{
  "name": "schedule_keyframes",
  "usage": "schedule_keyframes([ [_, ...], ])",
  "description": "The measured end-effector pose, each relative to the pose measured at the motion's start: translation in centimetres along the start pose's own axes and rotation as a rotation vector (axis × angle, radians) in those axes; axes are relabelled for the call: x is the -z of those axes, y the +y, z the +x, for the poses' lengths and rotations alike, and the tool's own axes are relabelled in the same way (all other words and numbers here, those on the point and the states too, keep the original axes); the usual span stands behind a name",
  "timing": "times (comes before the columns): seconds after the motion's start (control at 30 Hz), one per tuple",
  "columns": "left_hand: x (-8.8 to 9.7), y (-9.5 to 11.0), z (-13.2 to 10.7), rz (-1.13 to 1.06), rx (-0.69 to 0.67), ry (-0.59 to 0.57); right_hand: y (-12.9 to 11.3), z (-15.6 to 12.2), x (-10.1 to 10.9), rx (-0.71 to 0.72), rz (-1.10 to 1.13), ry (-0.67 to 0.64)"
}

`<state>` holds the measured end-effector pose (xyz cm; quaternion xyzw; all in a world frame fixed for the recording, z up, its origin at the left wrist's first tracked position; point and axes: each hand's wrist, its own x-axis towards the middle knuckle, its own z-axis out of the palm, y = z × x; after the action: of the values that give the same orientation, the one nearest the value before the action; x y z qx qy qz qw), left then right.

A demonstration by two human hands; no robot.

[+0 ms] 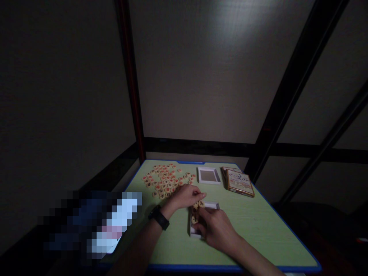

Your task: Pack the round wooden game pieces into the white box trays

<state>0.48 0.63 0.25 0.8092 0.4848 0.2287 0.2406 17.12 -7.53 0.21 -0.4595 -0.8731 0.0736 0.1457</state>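
Observation:
Over the near white box (191,226), my left hand (186,195) bends in from the left, wearing a dark wristwatch. Its thumb and fingers are pinched at the box's far edge on a round xiangqi piece (204,194), partly hidden. My right hand (217,226) reaches into the same box from the right. Its thumb and forefinger close around a xiangqi piece with a black character (194,219) by the left wall. Further pieces (201,204) lie at the box's far left corner. My fingers hide part of the box's inside.
Many loose xiangqi pieces (165,180) with red or black characters spread over the green table (253,230) at the far left. Behind the near box stands another white tray (208,176). Printed boxes (240,182) are stacked at right. A blurred-out patch (115,226) covers the left edge.

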Motion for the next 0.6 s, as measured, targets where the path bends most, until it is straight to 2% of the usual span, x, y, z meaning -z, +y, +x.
schedule_keyframes([
  [0.27,-0.07,0.05,0.03,-0.032,0.016,0.01,-0.01,0.21,-0.27,-0.001,-0.021,-0.023],
  [0.6,0.15,0.53,0.02,0.03,0.054,0.038,0.24,0.18,-0.65,0.043,-0.046,-0.009],
])
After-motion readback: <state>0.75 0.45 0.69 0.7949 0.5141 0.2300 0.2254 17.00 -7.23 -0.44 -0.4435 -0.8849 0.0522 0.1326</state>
